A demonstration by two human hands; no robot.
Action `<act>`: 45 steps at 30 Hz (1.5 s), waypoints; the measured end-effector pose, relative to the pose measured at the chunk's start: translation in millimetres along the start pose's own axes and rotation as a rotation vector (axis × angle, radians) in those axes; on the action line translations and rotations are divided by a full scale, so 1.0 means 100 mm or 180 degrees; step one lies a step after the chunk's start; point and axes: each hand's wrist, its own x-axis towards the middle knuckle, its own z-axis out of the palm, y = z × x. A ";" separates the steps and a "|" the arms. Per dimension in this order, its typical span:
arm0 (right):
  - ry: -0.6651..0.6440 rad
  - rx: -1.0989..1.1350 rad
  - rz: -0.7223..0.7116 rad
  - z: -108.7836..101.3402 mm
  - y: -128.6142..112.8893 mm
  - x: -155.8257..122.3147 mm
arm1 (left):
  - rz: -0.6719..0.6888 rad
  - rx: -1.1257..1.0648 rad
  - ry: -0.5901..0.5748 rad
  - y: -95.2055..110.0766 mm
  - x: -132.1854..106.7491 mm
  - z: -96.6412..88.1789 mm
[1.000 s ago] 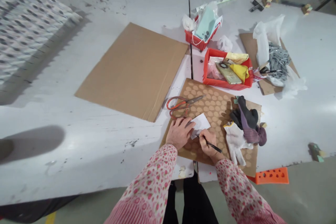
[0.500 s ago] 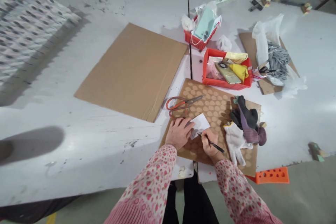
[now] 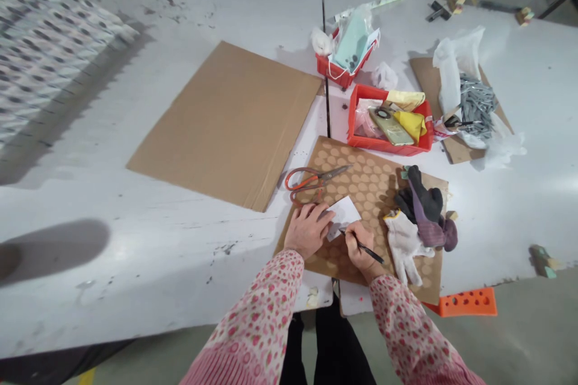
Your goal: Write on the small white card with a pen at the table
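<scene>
- Head view: the left hand (image 3: 308, 230) lies flat, fingers spread, pinning a small white card (image 3: 344, 215) to the spotted cardboard sheet (image 3: 370, 183).
- The right hand (image 3: 360, 245) is closed around a black pen (image 3: 366, 248), tip at the card's near edge.
- Step in hand, as judged: marking the card; steady pinning is needed.
- The card is plain, lying just below the scissors (image 3: 311, 179) and left of the gloves (image 3: 418, 216).
</scene>
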 end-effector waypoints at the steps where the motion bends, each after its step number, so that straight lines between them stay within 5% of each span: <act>1: -0.0017 -0.0002 -0.0009 0.00 0.00 0.00 | 0.0003 0.0009 0.0000 0.00 0.00 0.00; 45: -0.0190 0.0152 -0.0052 -0.02 0.01 -0.01 | 0.0016 0.0101 0.0053 0.00 -0.01 -0.01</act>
